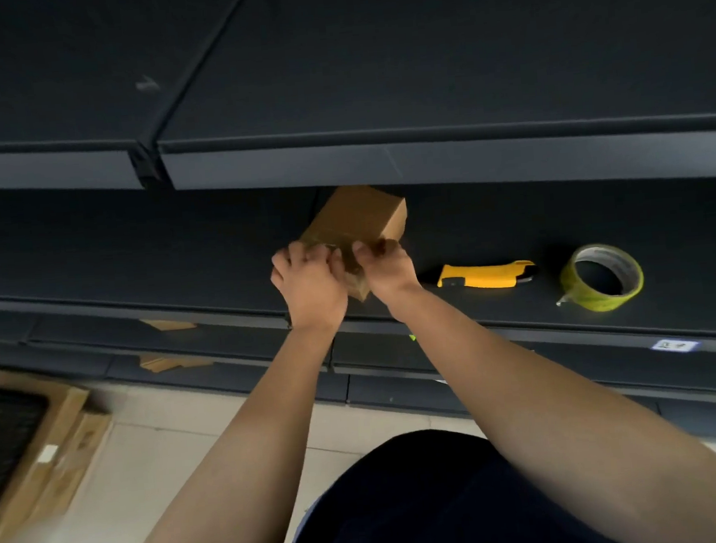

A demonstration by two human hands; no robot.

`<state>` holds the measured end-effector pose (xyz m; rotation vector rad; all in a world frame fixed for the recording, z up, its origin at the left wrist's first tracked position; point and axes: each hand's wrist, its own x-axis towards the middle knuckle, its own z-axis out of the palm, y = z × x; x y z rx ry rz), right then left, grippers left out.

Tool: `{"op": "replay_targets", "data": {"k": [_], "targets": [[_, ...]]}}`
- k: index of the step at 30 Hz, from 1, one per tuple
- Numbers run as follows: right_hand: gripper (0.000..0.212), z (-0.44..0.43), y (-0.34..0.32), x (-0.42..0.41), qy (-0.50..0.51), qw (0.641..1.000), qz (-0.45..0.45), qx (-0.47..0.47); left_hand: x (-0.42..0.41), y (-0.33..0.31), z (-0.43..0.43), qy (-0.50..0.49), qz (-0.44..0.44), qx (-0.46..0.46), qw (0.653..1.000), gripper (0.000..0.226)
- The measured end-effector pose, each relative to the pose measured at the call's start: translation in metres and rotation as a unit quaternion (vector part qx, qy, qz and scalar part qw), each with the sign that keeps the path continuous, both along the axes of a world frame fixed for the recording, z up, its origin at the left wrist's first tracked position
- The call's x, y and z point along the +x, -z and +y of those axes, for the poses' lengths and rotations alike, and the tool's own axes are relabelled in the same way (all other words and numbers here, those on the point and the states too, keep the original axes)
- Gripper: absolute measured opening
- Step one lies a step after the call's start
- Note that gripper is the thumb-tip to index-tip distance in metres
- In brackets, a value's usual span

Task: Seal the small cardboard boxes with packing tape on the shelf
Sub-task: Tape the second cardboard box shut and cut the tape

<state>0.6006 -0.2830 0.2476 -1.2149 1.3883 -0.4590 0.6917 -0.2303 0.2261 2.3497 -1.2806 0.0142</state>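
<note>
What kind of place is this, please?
Probably a shop or stockroom being set up: long dark metal shelves standing mostly bare, a small price-label tag on a shelf edge, and flat cartons on the tiled floor.

Bare forearms [249, 430] — no sleeves; dark trousers [430, 505].

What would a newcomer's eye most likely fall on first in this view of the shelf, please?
Probably the small cardboard box at the centre, on the dark shelf, with the left hand and right hand both gripping its near end. Next come the bright things lying to its right: a yellow utility knife, then a yellowish roll of packing tape with a loose end sticking out.
</note>
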Motion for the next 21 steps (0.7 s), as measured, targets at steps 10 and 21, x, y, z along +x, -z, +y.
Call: {"op": "replay_targets", "data": {"k": [10, 21], "targets": [[0.041, 0.001, 0.012, 0.025, 0.053, 0.998, 0.01, 0.021, 0.042, 0.006, -0.031, -0.098, 0.374, 0.014, 0.922, 0.061], [0.041, 0.002, 0.019, 0.03, 0.074, 0.996, 0.044, -0.028, 0.044, 0.011, -0.034, -0.146, 0.495, -0.123, 0.848, 0.028]]}}
